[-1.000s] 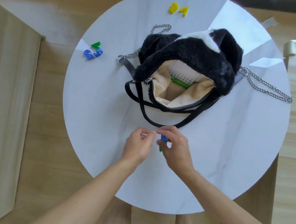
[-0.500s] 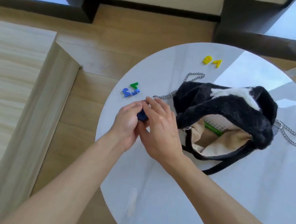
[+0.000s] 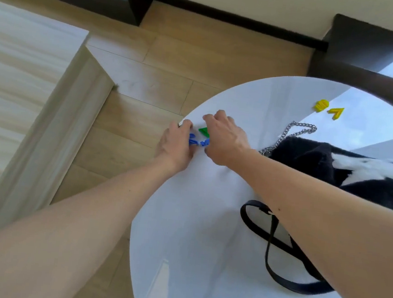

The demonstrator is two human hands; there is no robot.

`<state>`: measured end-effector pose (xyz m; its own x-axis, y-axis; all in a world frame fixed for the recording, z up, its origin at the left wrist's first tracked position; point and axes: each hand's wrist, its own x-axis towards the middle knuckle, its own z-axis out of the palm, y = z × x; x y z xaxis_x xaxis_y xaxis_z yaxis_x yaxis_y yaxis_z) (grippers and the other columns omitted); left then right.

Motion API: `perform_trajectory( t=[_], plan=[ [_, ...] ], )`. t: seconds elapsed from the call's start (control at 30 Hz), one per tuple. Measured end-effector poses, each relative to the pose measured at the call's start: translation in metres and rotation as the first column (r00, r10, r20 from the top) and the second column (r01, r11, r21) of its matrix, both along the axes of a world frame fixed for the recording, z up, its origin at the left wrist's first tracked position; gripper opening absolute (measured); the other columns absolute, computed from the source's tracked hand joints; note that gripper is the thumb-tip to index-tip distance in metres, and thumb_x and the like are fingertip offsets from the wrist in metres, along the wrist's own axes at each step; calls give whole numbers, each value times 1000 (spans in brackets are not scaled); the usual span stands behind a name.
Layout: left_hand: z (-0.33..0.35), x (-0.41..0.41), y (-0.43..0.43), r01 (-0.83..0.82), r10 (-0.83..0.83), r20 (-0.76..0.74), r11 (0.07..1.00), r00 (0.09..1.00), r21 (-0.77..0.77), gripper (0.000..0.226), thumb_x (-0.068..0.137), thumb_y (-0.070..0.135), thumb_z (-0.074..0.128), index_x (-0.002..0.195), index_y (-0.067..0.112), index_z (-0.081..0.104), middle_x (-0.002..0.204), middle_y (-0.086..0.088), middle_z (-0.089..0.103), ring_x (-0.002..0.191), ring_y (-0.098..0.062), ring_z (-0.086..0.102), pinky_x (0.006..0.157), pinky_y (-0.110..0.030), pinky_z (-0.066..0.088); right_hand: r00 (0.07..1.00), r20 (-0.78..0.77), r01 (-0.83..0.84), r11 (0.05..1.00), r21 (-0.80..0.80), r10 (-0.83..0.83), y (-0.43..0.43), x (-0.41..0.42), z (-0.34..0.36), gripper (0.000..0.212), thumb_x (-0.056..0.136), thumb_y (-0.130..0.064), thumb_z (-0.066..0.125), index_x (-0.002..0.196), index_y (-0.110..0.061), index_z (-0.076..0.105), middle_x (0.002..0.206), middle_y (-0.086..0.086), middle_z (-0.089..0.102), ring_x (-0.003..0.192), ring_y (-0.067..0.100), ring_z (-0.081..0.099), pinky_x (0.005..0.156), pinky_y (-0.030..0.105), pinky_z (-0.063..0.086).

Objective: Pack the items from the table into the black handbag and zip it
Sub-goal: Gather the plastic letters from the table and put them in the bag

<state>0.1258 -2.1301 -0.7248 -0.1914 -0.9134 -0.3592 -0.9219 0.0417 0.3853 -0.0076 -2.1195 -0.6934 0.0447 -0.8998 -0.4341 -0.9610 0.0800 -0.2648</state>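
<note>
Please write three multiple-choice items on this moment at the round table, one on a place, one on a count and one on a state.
1. Where do the yellow pieces lie?
A. in the handbag
B. on the table's far side
C. on the floor

2. How many yellow pieces show?
A. two
B. four
C. six

3. What are both hands doing?
A. zipping the handbag
B. resting idle on the handbag
C. closing round the blue and green pieces

Answers:
1 B, they sit on the white table beyond the handbag.
2 A, just a pair.
3 C, the left hand and right hand flank the blue pieces and the green piece.
</note>
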Motion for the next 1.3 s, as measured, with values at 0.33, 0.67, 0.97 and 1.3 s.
perform_trajectory(
  t=[0.33,0.67,0.97,1.3],
  plan=[
    [-16,12,-12,86,-107,-159,987,981,-132,23,95,20,63,112,6,56,110,-13,56,91,-33,57,75,-37,43,998,34,-54,996,-65,56,-17,0,-23,20,93,-17,66,111,-12,59,113,7,52,91,30,55,71,39,44],
    [18,2,-3,-448,546,-578,835,606,319,23,94,32,50,95,11,57,84,0,57,67,-16,46,64,-25,38,980,181,99,993,-61,-87,-14,-7,-14,26,92,-17,64,117,-13,57,116,7,58,98,33,59,84,44,51],
    [29,6,4,-275,854,-520,498,-5,822,31,94,18,34,90,6,62,74,-10,58,58,-18,47,46,-25,37,998,-4,-62,995,-73,62,0,6,-26,17,90,-7,64,107,-8,60,116,11,53,101,33,60,69,35,39],
    [52,-37,-3,61,920,-382,388,-92,920,64,102,52,36,86,7,78,92,-11,74,81,-24,73,73,-35,60,841,541,143,965,-222,0,-10,-27,37,19,77,-34,79,79,-21,65,77,-8,66,72,9,59,67,29,51]
  ],
)
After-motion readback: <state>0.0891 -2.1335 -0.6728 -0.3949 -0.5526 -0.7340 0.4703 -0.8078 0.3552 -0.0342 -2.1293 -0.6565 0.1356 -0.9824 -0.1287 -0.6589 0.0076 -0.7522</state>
